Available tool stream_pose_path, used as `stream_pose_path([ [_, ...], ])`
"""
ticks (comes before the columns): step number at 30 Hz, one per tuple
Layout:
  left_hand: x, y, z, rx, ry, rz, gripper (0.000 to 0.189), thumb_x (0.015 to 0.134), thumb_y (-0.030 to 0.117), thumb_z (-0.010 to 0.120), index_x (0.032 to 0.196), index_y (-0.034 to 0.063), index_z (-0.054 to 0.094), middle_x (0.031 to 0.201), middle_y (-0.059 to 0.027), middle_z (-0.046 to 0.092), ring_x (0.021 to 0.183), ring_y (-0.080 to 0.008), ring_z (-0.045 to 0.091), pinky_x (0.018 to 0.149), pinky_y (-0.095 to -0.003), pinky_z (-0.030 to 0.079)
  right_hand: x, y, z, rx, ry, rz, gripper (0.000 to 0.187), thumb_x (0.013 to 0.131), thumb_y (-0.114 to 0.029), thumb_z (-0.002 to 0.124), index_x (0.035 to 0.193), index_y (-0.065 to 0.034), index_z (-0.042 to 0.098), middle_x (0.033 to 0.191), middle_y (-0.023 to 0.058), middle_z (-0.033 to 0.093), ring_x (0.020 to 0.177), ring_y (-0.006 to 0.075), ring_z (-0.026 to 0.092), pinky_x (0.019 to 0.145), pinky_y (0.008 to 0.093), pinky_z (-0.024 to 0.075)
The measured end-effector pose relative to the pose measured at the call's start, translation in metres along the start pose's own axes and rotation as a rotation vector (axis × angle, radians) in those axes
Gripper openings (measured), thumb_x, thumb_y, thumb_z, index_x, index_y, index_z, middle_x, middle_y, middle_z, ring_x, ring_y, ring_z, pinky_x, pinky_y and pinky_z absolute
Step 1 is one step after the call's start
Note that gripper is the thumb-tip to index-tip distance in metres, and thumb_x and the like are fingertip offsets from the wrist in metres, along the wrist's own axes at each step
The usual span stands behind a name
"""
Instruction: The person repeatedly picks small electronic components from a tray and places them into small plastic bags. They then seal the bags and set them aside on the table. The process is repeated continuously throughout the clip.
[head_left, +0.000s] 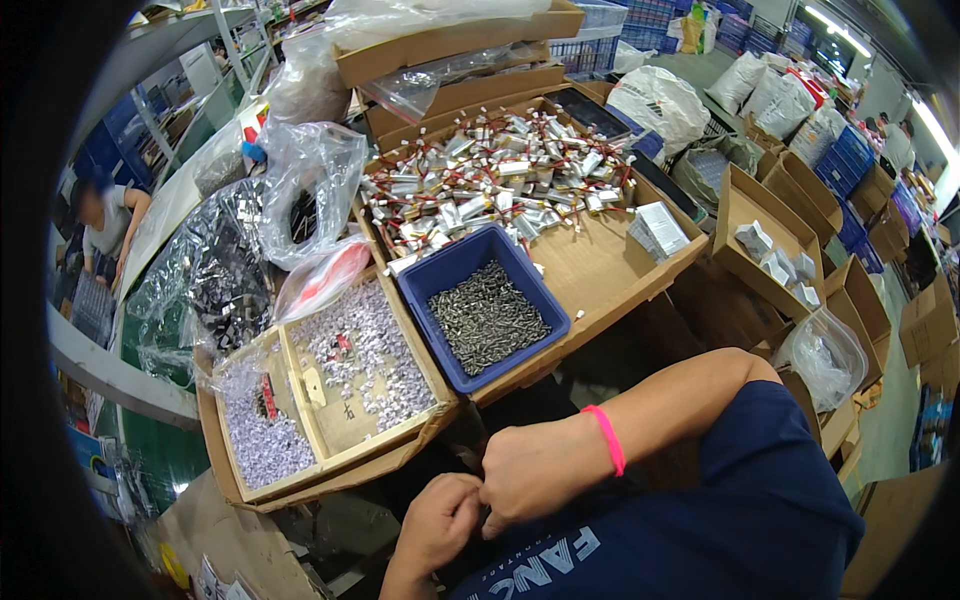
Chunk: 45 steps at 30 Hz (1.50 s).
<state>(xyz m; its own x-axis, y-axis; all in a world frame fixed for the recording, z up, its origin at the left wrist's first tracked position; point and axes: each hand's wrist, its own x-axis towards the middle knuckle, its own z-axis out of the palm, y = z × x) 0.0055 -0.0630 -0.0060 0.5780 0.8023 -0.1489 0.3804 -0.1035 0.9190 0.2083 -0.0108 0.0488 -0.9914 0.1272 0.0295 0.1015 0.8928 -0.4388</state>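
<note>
My left hand and my right hand meet low in front of my shirt, fingers curled against each other. Whether anything is between them is hidden. A pink band circles my right wrist. Just beyond the hands stands a blue plastic bin holding many small metal screws or pins. To its left lies a two-compartment wooden tray with small pale lilac plastic parts. Behind the bin, a shallow cardboard tray carries a heap of silvery pouch batteries with red wires and white connectors.
A stack of grey-white pieces sits in the cardboard tray's right corner. Clear plastic bags and dark parts in film crowd the left. Open cardboard boxes stand at right. A person sits at far left.
</note>
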Motion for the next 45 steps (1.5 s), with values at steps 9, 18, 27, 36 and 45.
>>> stream_pose_path([
  [9, 0.034, -0.002, 0.018, -0.712, -0.376, -0.096, 0.097, 0.064, 0.044, 0.082, 0.136, 0.0017, 0.034, 0.126, -0.0083, 0.048, 0.12, -0.0178, 0.044, 0.103, -0.0321, 0.032, -0.045, -0.003, -0.026, 0.029, 0.04, 0.132, 0.032, 0.087, -0.023, 0.055, 0.118, -0.0217, 0.058, 0.075, 0.0051, 0.06, 0.061, 0.0244, 0.062, 0.047, 0.0341, 0.0451],
  [18, 0.055, 0.002, 0.027, -0.897, -0.364, 0.061, 0.063, 0.077, 0.029, 0.077, 0.122, 0.0, 0.043, 0.104, -0.0098, 0.052, 0.105, -0.0239, 0.054, 0.103, -0.0404, 0.035, -0.191, 0.064, -0.089, -0.262, 0.596, 1.025, 0.018, 0.085, -0.015, 0.058, 0.099, -0.0095, 0.067, 0.096, 0.008, 0.066, 0.087, 0.0255, 0.063, 0.077, 0.0335, 0.0504],
  [27, 0.048, 0.002, 0.021, -0.916, -0.261, 0.011, 0.063, 0.077, 0.03, 0.077, 0.121, 0.0003, 0.043, 0.105, -0.0096, 0.053, 0.102, -0.0228, 0.056, 0.101, -0.0396, 0.037, -0.249, 0.091, -0.097, -0.184, 0.407, 1.05, 0.023, 0.087, -0.017, 0.057, 0.102, -0.0044, 0.067, 0.11, 0.0096, 0.064, 0.098, 0.0278, 0.06, 0.086, 0.0355, 0.0467],
  [36, 0.042, -0.007, 0.012, -0.998, -0.286, 0.048, 0.06, 0.077, 0.018, 0.077, 0.123, 0.0009, 0.043, 0.111, -0.0085, 0.052, 0.104, -0.0192, 0.054, 0.094, -0.0342, 0.042, -0.242, 0.095, -0.085, -0.263, 0.397, 1.04, 0.028, 0.088, -0.016, 0.055, 0.114, -0.009, 0.062, 0.113, 0.0102, 0.062, 0.102, 0.0285, 0.059, 0.088, 0.0371, 0.0462],
  [45, 0.032, -0.01, 0.004, -1.019, -0.239, 0.113, 0.06, 0.077, 0.016, 0.077, 0.124, 0.0006, 0.043, 0.111, -0.0089, 0.052, 0.104, -0.0189, 0.054, 0.094, -0.0334, 0.043, -0.248, 0.062, -0.106, -0.222, 0.502, 1.122, 0.015, 0.079, -0.016, 0.068, 0.092, -0.0077, 0.069, 0.114, 0.0078, 0.063, 0.107, 0.0245, 0.056, 0.092, 0.0362, 0.0436],
])
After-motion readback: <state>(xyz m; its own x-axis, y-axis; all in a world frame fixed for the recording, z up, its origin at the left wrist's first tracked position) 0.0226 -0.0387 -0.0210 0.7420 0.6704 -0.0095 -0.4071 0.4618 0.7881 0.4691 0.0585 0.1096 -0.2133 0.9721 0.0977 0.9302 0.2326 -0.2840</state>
